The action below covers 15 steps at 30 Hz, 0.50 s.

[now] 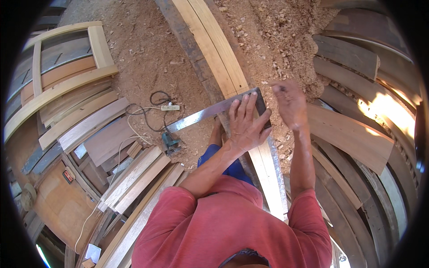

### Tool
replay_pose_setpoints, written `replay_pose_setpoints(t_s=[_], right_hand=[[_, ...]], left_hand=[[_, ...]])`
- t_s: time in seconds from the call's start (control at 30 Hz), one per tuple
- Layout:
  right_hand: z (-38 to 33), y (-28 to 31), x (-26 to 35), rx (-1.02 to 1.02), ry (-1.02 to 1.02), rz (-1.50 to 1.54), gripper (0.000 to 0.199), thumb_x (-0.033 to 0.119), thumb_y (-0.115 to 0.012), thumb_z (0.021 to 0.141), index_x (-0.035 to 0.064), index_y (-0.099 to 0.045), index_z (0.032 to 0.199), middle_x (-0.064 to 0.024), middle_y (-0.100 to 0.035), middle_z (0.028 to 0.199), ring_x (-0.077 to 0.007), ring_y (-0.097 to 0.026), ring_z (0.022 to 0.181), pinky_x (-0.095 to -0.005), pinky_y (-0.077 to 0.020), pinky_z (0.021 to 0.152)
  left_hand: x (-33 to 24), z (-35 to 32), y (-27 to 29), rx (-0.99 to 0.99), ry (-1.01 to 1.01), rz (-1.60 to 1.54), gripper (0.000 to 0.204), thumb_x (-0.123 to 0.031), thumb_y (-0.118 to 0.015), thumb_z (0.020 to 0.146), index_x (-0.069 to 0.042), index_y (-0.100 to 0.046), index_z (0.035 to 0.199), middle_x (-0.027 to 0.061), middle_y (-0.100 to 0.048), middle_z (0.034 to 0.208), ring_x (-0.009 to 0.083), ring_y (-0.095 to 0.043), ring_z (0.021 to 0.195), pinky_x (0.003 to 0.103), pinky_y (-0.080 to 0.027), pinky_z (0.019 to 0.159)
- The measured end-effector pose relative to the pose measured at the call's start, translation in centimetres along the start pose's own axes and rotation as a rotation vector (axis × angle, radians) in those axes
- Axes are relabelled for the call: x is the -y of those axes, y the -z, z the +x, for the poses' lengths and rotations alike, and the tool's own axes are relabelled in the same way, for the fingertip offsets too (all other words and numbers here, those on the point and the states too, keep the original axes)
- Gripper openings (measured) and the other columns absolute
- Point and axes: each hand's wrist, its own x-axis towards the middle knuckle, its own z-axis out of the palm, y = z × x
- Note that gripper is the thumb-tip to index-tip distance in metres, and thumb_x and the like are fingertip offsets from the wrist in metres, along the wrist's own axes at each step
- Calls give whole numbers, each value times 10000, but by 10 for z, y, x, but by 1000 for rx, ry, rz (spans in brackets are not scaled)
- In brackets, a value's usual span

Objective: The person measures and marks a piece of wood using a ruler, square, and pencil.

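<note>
A steel square (214,111) is pressed flat by the spread left hand (246,123) across the pale plank (223,62), marking seemingly underway; what the blurred right hand (290,102) pinches cannot be told.

The right hand (290,103) is blurred, so whether its fingers pinch a pencil or anything else cannot be told. The left hand (246,123) covers the middle of the dark stock of the metal square (210,114), hiding where the blade joins it. The pale plank (219,53) runs off the far edge and disappears near under the red shirt (232,228). The small blue tool (170,144) on the sawdust at left is too small to identify.
</note>
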Motion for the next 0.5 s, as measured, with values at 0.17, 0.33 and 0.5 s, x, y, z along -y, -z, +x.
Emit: replay_pose_setpoints(t_s=[0.17, 0.33, 0.5], right_hand=[[5, 18, 14, -4, -186, 607, 165, 154, -653, 1079, 18, -745, 1092, -39, -716, 1066, -132, -635, 1022, -323, -502, 905], [7, 3, 22, 152, -170, 711, 167, 149, -667, 1072, 14, -743, 1132, -28, -717, 1048, -122, -636, 993, -307, -507, 907], [10, -13, 23, 280, -247, 759, 141, 121, -672, 1051, 21, -760, 1097, -45, -721, 1052, -141, -659, 1007, -330, -528, 909]], left_hand=[[0, 0, 0, -32, -5, 6, 526, -466, -859, 729, -289, -758, 1214, 249, -377, 1635, 455, -332, 1484, 618, -201, 1219], [0, 0, 0, -32, -3, 18, 533, -463, -859, 729, -296, -763, 1226, 248, -365, 1645, 451, -331, 1487, 618, -202, 1219], [0, 0, -3, -34, -3, 34, 530, -468, -848, 749, -298, -770, 1245, 258, -347, 1656, 451, -335, 1487, 622, -203, 1218]])
